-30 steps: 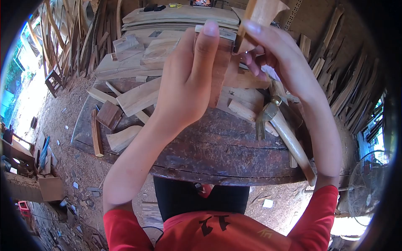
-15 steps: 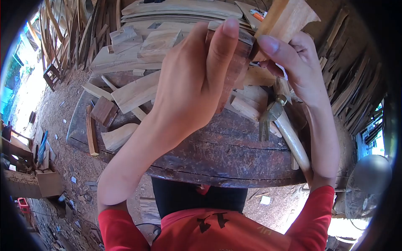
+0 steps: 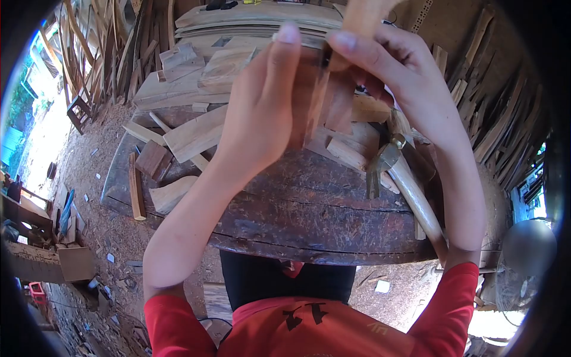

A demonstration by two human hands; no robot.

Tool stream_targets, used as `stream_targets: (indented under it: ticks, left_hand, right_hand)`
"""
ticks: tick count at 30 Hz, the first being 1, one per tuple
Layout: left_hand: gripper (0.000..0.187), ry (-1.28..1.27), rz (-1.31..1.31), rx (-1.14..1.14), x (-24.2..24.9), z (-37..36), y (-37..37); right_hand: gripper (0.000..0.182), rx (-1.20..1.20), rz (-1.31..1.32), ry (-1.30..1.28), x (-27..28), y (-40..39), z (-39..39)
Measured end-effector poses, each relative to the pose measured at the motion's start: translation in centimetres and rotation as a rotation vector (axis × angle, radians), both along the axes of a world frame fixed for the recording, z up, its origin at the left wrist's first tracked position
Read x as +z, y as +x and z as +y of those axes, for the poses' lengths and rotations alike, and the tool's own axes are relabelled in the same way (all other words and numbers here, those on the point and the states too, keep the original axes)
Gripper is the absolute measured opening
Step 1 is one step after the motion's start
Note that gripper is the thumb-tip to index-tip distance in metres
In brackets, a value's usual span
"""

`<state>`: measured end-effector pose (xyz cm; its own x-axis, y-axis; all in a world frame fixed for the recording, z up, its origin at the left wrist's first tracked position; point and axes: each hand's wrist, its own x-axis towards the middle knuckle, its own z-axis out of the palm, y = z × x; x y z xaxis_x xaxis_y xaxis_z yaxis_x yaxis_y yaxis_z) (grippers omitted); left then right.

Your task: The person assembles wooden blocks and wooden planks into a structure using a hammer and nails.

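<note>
My left hand [image 3: 259, 104] is closed around a dark brown wooden block [image 3: 306, 98], thumb up along its edge. My right hand [image 3: 410, 80] grips a pale wooden piece [image 3: 363, 18] between thumb and fingers; its top runs out of view. The two pieces meet or nearly meet between my thumbs; contact cannot be made out, and motion blurs the block. Below my right hand a claw hammer [image 3: 414, 199] lies on the dark wooden worktop [image 3: 309, 220], its head [image 3: 386, 160] beside a short light wood strip [image 3: 346, 153].
On the worktop's left lie a pale board [image 3: 196, 134], a dark small block [image 3: 153, 159], a narrow strip [image 3: 136, 187] and a curved offcut [image 3: 171, 194]. Stacked planks [image 3: 256, 21] stand behind. Wood strips [image 3: 496, 125] lean at the right, near a fan [image 3: 526, 256].
The pale piece has swung more upright and shifted left with my right hand. My left hand has lowered slightly and turned the dark block, showing more of its face.
</note>
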<state>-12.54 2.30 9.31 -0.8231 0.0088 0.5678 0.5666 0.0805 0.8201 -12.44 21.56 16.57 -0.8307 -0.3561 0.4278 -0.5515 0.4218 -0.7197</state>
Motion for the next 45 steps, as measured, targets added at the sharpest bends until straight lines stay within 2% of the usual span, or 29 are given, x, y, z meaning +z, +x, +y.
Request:
stream_targets:
  ticks: [2, 4, 7, 10, 13, 14, 17, 21, 27, 30, 33, 36, 39, 41, 45]
  left_hand:
    - [0.069, 0.168, -0.032, -0.057, -0.1, -0.3, -0.7]
    - [0.059, 0.379, -0.085, -0.116, 0.4, -0.9, -1.0]
    - [0.062, 0.577, -0.178, -0.163, 1.7, -1.5, -0.6]
    - [0.066, 0.595, -0.168, -0.246, 1.0, -2.4, -1.6]
    - [0.064, 0.610, -0.165, -0.241, 1.0, -2.4, -1.5]
    - [0.063, 0.615, -0.159, -0.228, 1.1, -2.0, -1.3]
    - [0.062, 0.637, -0.109, -0.162, 1.5, -1.0, -0.7]
    - [0.060, 0.606, -0.144, -0.224, 1.4, -0.9, -0.6]
    - [0.063, 0.773, -0.265, -0.272, 1.0, -2.0, -1.4]
    - [0.063, 0.658, -0.349, -0.322, 1.0, -2.6, -1.7]
    - [0.063, 0.886, -0.473, -0.503, 1.6, -1.9, -1.1]
    - [0.064, 0.880, -0.452, -0.557, 0.2, -2.3, -1.8]
    - [0.067, 0.856, -0.433, -0.564, -0.2, -1.6, -1.4]
    - [0.066, 0.853, -0.388, -0.652, -0.5, -1.5, -1.2]
    - [0.064, 0.917, -0.367, -0.995, -0.9, -2.2, -1.7]
  right_hand:
    - [0.047, 0.077, 0.078, -0.011, 0.4, -0.5, 0.4]
    - [0.050, 0.028, 0.199, -0.100, 1.0, 0.2, -0.2]
    - [0.044, -0.049, 0.321, -0.108, 1.2, 0.8, -0.3]
    - [0.030, -0.070, 0.491, -0.041, -0.4, -0.2, -0.2]
    - [0.026, -0.215, 0.380, 0.334, -0.1, 1.4, 0.2]
    - [0.028, -0.205, 0.321, 0.370, -0.1, 1.6, 0.2]
    - [0.029, -0.185, 0.323, 0.324, -1.0, 1.4, 0.1]
    - [0.025, -0.128, 0.218, 0.187, -1.9, 0.4, 0.2]
    - [0.024, -0.068, 0.068, 0.086, -2.4, -0.1, 0.3]
    - [0.024, -0.056, -0.053, -0.007, -2.6, -0.2, 0.2]
    - [0.024, -0.046, -0.028, -0.024, -3.1, -0.4, 0.2]
    - [0.026, -0.117, 0.122, 0.092, -2.9, -0.1, 0.2]
    - [0.039, -0.147, 0.281, 0.051, -3.4, -0.6, 0.1]
    - [0.039, -0.169, 0.305, 0.092, -3.3, -0.3, 0.0]
    - [0.040, -0.167, 0.309, 0.086, -3.4, -0.5, 0.1]
